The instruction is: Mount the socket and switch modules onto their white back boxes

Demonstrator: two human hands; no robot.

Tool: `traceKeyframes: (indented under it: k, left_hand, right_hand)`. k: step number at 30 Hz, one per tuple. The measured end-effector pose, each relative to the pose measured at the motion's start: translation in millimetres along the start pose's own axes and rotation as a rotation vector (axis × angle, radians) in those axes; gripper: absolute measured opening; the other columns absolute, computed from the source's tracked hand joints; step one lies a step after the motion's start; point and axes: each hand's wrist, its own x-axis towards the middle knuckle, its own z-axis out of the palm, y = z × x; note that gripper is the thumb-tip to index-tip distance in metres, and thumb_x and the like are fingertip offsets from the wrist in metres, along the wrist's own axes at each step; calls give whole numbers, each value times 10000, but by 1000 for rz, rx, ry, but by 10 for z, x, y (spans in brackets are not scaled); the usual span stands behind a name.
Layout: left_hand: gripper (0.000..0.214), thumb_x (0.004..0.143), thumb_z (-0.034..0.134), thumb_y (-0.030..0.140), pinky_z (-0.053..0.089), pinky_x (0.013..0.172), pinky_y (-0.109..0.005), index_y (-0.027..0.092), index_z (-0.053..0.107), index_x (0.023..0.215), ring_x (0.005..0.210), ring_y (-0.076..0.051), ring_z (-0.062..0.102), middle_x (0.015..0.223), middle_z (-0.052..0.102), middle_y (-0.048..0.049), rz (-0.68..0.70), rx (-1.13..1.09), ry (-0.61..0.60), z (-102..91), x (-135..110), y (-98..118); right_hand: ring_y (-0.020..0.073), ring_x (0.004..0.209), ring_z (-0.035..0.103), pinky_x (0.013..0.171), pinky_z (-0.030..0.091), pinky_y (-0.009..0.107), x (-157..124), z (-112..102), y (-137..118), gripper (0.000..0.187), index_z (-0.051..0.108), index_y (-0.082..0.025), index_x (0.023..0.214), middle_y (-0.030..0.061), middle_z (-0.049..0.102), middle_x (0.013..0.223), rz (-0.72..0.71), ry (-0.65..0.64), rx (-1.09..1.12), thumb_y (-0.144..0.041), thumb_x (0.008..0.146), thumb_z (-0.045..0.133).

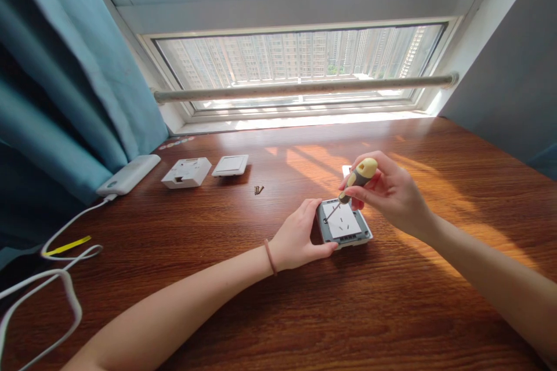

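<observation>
A wall socket (346,221) with a white face and grey frame lies on the brown wooden table. My left hand (300,235) grips it from the left, fingers along the far edge and thumb at the near edge. In my right hand (387,188) is a screwdriver (361,177) with a yellow and grey handle, held tilted above the socket. Its tip reaches the screw hole at the left side of the grey frame. Part of a white piece (346,170) shows behind my right hand, mostly hidden.
Several small screws (259,190) lie left of the socket. Farther left are a white switch (230,165), a white mounting box (186,173) and a white power bank (129,175) with a white cable (72,226). A blue curtain (87,69) hangs at left; a window rail (304,90) spans the back.
</observation>
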Motion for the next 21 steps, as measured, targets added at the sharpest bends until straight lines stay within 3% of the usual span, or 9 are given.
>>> traceKeyframes:
  k: [7,11,15,18,21]
  left_hand:
    - [693,651,704,380,421,923,-391,187,377,1231,1039,-248,496,1159,492,-94,1,-15,3,-3,9,6]
    - [699,647,707,378,417,926,-395,186,371,1230,1039,-249,494,1159,489,-96,11,-20,13,-1,9,4]
    - [694,649,708,369,417,926,-388,185,377,1231,1038,-246,492,1154,492,-95,16,-25,8,-6,9,8]
    - [683,651,706,369,418,925,-387,184,389,1227,1037,-246,491,1150,494,-96,19,-28,4,-13,11,6]
    - [691,645,713,360,412,937,-383,183,390,1229,1050,-243,487,1155,491,-92,28,-33,6,-16,12,3]
  right_hand:
    - [76,469,566,394,463,203,34,36,-18,288,466,-215,901,-17,634,786,53,41,64,-180,723,690]
    - [97,575,618,511,533,249,42,-15,-126,394,470,-227,1089,41,647,969,130,-61,104,-195,748,666]
    - [117,628,645,566,556,300,9,-52,-185,561,331,-309,1313,55,605,1099,84,-145,114,-185,822,572]
    - [114,600,634,518,547,282,-14,-20,-155,548,352,-335,1303,14,621,982,12,-86,21,-185,823,570]
    - [126,601,616,477,508,251,-34,49,-66,417,499,-276,1102,-21,603,805,-114,118,-214,-223,733,686]
